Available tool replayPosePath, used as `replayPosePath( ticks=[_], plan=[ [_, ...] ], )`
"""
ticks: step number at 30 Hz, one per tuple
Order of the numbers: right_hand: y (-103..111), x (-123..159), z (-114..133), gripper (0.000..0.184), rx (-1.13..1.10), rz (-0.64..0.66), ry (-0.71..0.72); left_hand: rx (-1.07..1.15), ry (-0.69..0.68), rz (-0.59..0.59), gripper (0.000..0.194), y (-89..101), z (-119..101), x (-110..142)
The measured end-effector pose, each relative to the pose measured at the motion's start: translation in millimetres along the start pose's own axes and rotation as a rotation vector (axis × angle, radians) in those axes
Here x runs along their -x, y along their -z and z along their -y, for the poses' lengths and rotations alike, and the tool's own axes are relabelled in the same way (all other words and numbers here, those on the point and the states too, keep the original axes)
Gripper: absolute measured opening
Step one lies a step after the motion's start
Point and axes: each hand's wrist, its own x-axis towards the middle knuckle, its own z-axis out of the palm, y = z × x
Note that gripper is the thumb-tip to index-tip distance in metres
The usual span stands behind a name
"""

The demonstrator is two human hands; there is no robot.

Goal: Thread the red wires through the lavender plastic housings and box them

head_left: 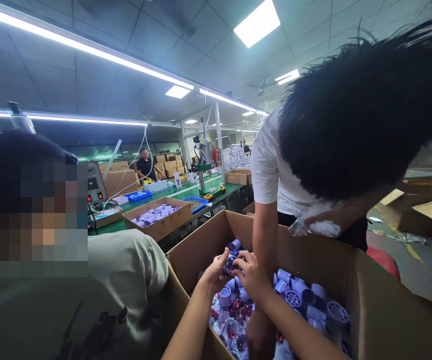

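My left hand (216, 272) grips a small pale plastic cylinder with an open, spoked end (231, 264) from its left side. The fingers of my right hand (252, 274) close on the same cylinder from the right. Both hands are over a large open cardboard box (196, 252). Inside it lie many white plastic cylinders (298, 287), some with spoked ends, such as a spoked cylinder (294, 299). Small red parts (238, 310) and clear plastic bags lie among them, under my hands.
A co-worker in white (268, 155) leans over the box from the right, one arm (264, 230) reaching down into it close to my right hand. Another person (125, 290) is close on the left. Beyond are a carton of white parts (183, 216) and a bench press (203, 165).
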Motion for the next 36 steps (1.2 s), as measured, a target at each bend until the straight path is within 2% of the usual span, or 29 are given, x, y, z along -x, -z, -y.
replayPosePath(
  ticks=[7, 11, 17, 27, 32, 36],
  plan=[
    [-2, 0, 4, 0.024, 0.153, 0.026, 0.051, 0.114, 0.024, -0.062, 0.04, 3.9, -2, -9],
    [0, 0, 5, 0.026, 0.226, 0.031, 0.076, 0.153, 0.044, -0.05, 0.034, 2.9, -3, -10],
    [-5, 0, 4, 0.027, 0.291, -0.028, 0.073, 0.157, 0.085, 0.013, 0.029, -1.6, -4, -2],
    [-12, 2, -6, 0.019, 0.221, -0.114, 0.076, 0.063, 0.134, 0.081, 0.033, -4.2, 0, 3],
    [-13, 2, -5, 0.017, 0.154, -0.136, 0.066, 0.02, 0.096, 0.151, 0.032, -6.6, -1, 7],
    [-17, 0, -7, 0.017, 0.07, -0.158, -0.001, -0.04, 0.059, 0.163, 0.028, -7.8, -2, 7]
  ],
)
